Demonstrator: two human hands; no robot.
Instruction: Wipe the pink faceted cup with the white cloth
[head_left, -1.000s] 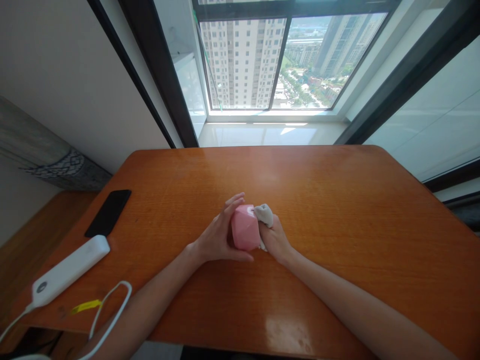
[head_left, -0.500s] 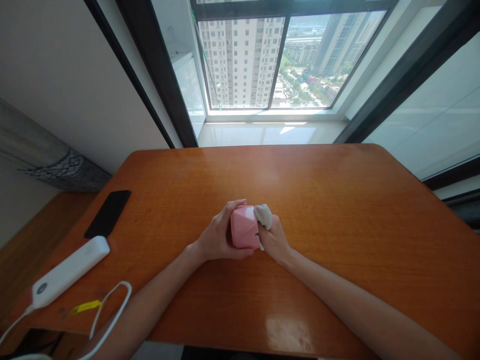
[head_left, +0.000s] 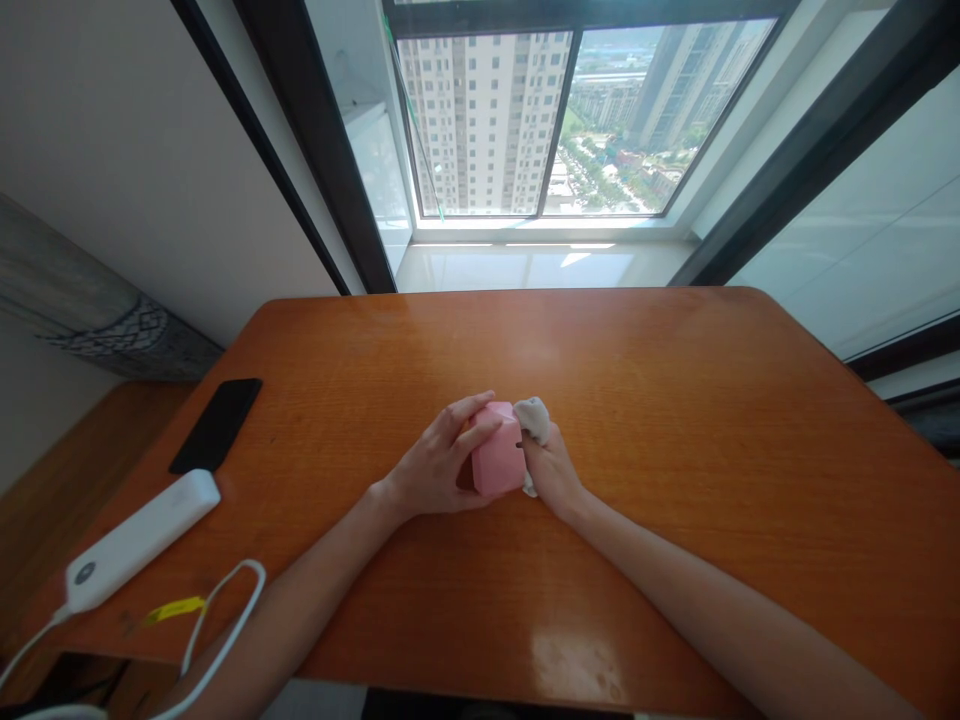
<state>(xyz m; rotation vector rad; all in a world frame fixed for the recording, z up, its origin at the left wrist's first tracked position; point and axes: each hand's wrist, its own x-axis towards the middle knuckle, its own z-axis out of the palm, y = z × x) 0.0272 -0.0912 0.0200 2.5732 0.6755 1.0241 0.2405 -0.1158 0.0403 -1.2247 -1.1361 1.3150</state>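
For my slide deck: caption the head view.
Left hand grips a pink box while right hand presses a white cloth against it.

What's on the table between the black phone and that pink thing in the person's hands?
Nothing: in the head view, only bare wooden table lies between the black phone and the pink block, apart from the left hand holding it.

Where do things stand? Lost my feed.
Left hand grips pink box. Right hand presses white cloth to it. Phone, charger well clear.
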